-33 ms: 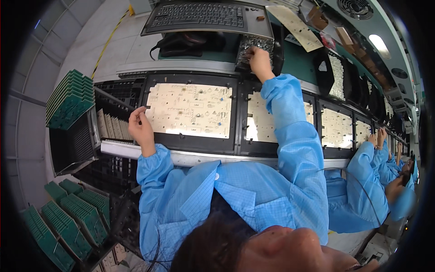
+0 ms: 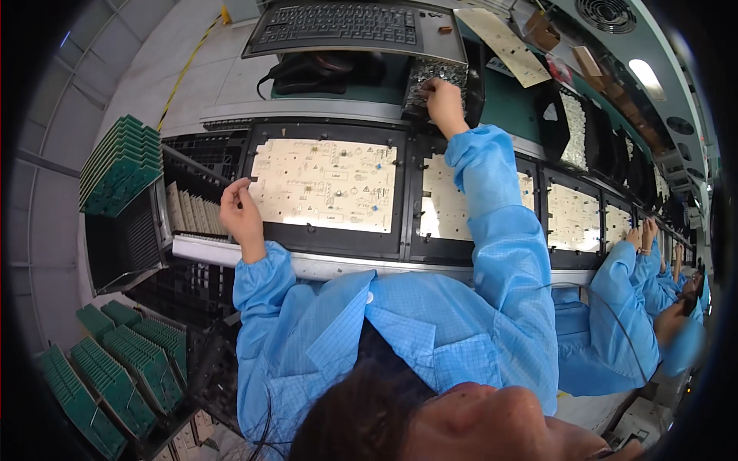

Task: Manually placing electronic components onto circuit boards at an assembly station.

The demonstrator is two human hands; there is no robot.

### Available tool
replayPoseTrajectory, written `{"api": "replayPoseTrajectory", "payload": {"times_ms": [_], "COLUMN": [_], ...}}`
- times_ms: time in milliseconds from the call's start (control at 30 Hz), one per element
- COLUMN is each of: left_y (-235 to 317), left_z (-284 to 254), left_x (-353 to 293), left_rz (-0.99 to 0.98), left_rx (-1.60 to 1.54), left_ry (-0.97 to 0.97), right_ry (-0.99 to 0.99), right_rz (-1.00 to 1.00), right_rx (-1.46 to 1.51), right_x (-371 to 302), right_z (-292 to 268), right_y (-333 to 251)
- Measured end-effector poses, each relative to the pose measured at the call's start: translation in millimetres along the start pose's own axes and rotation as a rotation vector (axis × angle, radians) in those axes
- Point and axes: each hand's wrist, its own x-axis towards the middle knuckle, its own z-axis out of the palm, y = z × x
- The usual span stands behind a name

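My right hand (image 2: 444, 104) reaches into a dark bin of small shiny parts (image 2: 430, 71) beyond the work line. Its fingers are drawn together among the parts; whatever they pinch is too small to make out. My left hand (image 2: 242, 213) is at the left edge of a cream circuit board (image 2: 323, 184), fingers curled and thumb close to the index finger. Anything in that pinch is hidden. The board lies flat in a black carrier frame (image 2: 319, 237) and bears a few small components, two of them blue. A second cream board (image 2: 440, 203) lies partly under my right forearm.
Green boards (image 2: 119, 173) stand stacked at the left above a black rack, with more (image 2: 115, 376) lower left. Cream boards (image 2: 196, 211) stand upright beside my left hand. A keyboard (image 2: 334, 27) lies at the back. Co-workers' hands (image 2: 642, 233) work further right along the line.
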Motion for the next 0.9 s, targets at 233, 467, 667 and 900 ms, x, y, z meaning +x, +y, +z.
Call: {"api": "replayPoseTrajectory", "payload": {"times_ms": [233, 467, 667, 900], "left_y": [-4, 0, 0, 2], "left_z": [-1, -5, -7, -7], "left_x": [5, 1, 5, 4], "left_rz": [0.013, -0.038, -0.009, -0.027], "left_rx": [-0.02, 0.057, 0.062, 0.026], "left_ry": [-0.043, -0.01, -0.036, -0.032], "right_ry": [0.143, -0.397, -0.794, -0.811], "right_rz": [-0.101, 0.014, 0.18, 0.208], "right_rx": [-0.216, 0.161, 0.203, 0.245], "right_x": [1, -56, -96, -94], "right_z": [-10, -11, 19, 31], "right_y": [10, -82, -105, -98]}}
